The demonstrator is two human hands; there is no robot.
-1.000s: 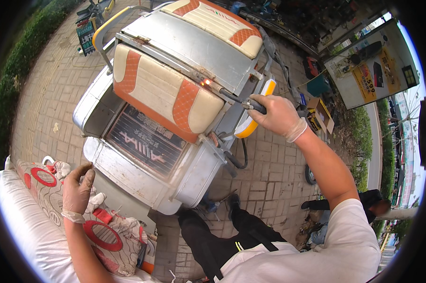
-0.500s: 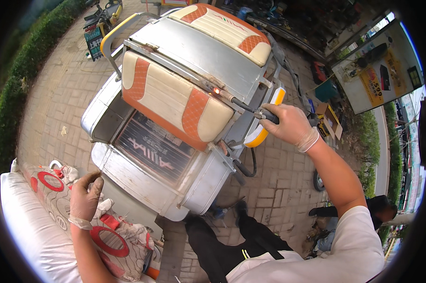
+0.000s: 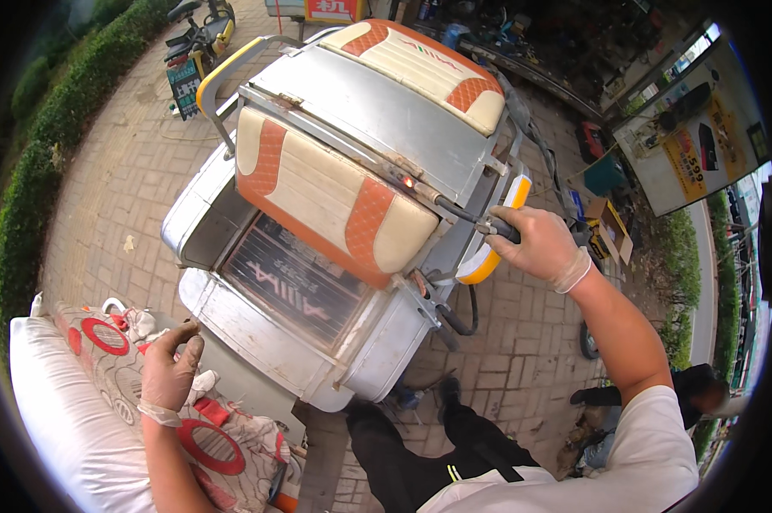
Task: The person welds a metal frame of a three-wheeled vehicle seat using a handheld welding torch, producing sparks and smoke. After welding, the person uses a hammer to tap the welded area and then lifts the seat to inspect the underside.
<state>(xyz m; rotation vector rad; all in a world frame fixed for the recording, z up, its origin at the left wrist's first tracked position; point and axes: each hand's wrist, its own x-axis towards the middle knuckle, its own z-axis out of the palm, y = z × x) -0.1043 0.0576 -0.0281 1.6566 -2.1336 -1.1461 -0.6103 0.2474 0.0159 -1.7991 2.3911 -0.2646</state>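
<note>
My right hand point(image 3: 535, 244), in a thin, pale glove, is closed around the black handle of a welding torch point(image 3: 456, 209). The torch's nozzle points left at a small glowing orange spot point(image 3: 409, 182) on a rusty metal bar behind the near cream-and-orange seat point(image 3: 313, 192). That seat is part of a silver metal vehicle body with a dark lettered panel point(image 3: 287, 274) below. On the left, my gloved left hand point(image 3: 168, 372) hovers over a patterned cloth point(image 3: 104, 359), fingers half curled, thumb slightly apart, nothing visible between them.
A second padded seat point(image 3: 420, 64) tops the far side of the body. Yellow-capped rails point(image 3: 223, 73) flank it. A cardboard box point(image 3: 610, 227) and a leaning sign board point(image 3: 693, 145) stand at the right. Another person point(image 3: 693, 389) is low at the lower right. A hedge lines the left.
The whole view has shifted, so everything appears slightly farther right and lower. My right hand and the torch keep their place against the seat. The left hand stays over the cloth.
</note>
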